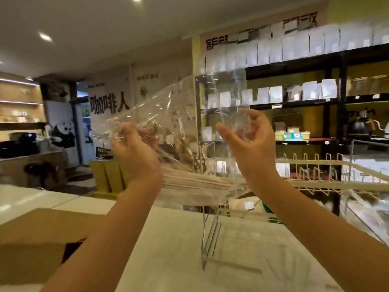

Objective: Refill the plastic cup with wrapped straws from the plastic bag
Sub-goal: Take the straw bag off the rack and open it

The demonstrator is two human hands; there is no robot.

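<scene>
My left hands-side grip first: my left hand (134, 152) is raised in front of me with its fingers curled tight round a bunched part of the clear, crinkled plastic bag (168, 114). My right hand (250, 142) is up beside it, fingers and thumb loosely curved and spread; the bag's film lies against them, but I cannot tell whether they actually pinch it. The bag hangs between both hands, and a bundle of pale paper-wrapped straws (195, 184) lies nearly level in its lower part, just behind my wrists.

Below my arms is the pale bench (242, 249), with a clear acrylic stand (210, 237) upright on it and a brown cardboard box (35, 239) at its left edge. To the right, a white wire rack (328, 171) runs along the bench.

Farther off, dark shelves (294, 104) carry rows of white pouches (290, 47); their labels are too blurred to read. On the far wall a white poster (109, 106) bears the large black characters 咖啡人, with smaller unreadable writing above. Left of it is a black-and-white panda picture (63, 131). A banner above the shelves has big blocky characters I cannot make out.
</scene>
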